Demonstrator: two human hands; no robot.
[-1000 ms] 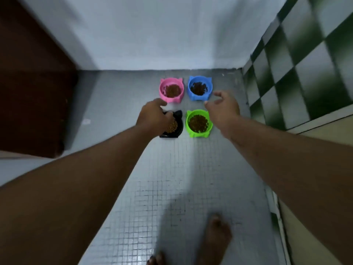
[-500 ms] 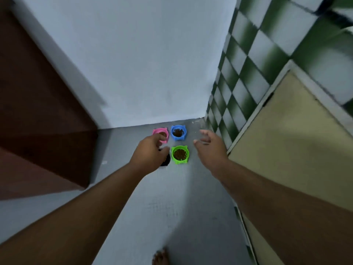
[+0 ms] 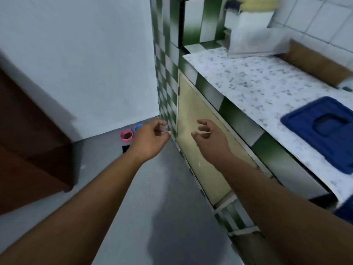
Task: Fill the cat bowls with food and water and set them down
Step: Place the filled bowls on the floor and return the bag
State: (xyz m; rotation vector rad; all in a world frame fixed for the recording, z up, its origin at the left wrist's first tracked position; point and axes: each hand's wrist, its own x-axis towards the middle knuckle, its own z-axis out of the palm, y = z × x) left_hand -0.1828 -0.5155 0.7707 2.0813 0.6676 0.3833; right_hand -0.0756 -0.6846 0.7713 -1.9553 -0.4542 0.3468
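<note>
My left grip (image 3: 150, 138) and right grip (image 3: 208, 138) hang loosely spread, holding nothing. The pink bowl (image 3: 126, 135) sits food-filled on the floor (image 3: 152, 188). Water looks next, likely fetched from the bench (image 3: 257, 83).

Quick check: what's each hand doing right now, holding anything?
Left hand: open, fingers loosely curled, holding nothing.
Right hand: open, fingers spread, holding nothing.

Pink bowl (image 3: 126, 135): smooth plastic. Counter top (image 3: 257, 83): speckled polished stone, glossy green-and-white tiles (image 3: 166, 73) below; blue tray (image 3: 334, 148) looks like matt plastic. Floor (image 3: 162, 178) grey, matt; wall (image 3: 86, 54) flat paint.
</note>
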